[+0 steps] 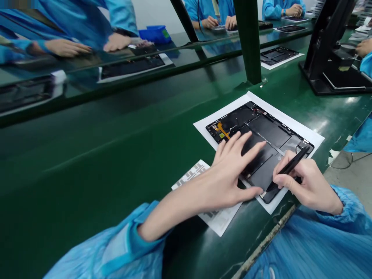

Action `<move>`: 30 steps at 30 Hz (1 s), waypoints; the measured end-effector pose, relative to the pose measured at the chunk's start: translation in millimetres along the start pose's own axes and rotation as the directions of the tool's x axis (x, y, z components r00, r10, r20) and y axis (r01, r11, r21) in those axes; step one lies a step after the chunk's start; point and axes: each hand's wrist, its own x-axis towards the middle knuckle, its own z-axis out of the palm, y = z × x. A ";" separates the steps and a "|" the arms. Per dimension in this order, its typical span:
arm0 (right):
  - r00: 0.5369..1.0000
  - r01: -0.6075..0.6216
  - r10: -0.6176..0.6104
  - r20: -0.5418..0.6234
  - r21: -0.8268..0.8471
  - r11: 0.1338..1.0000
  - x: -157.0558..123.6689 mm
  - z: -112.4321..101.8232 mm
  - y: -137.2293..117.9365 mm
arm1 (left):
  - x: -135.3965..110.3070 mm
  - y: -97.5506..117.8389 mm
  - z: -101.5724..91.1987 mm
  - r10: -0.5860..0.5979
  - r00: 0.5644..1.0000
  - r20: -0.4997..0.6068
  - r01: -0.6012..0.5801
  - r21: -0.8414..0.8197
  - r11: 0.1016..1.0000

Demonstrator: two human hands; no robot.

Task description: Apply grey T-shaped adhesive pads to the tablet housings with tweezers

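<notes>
Tablet (290, 143) w/ internals exposed, on white paper sheet (293, 120) on green belt (87, 155). L hand (229, 170) open, fingers (252, 145) spread flat on black battery (267, 130). R hand (308, 182) closed on black spudger-type tool (292, 164), held over battery. Printed sheet (194, 174) under L forearm. Co-worker's hands (209, 22) well apart, far side of belt.

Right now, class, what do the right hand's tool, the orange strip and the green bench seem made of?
The black spudger in the right hand looks like moulded plastic, with a soft sheen. The orange flex cable seems thin polyimide film, lying flat. The green bench top looks like PVC belting, given its glossy glare.
</notes>
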 end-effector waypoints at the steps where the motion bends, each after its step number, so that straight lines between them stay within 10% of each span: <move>1: 1.000 -0.006 0.006 0.000 -0.002 1.000 0.2 0.0 -0.4 | -0.4 3.8 1.9 -0.006 1.000 0.031 0.006 -0.022 1.000; 30: 1.000 0.025 -0.026 -0.016 -0.030 0.999 4.9 0.3 -6.5 | 16.7 17.6 4.6 -0.207 0.962 0.176 0.212 -0.007 0.977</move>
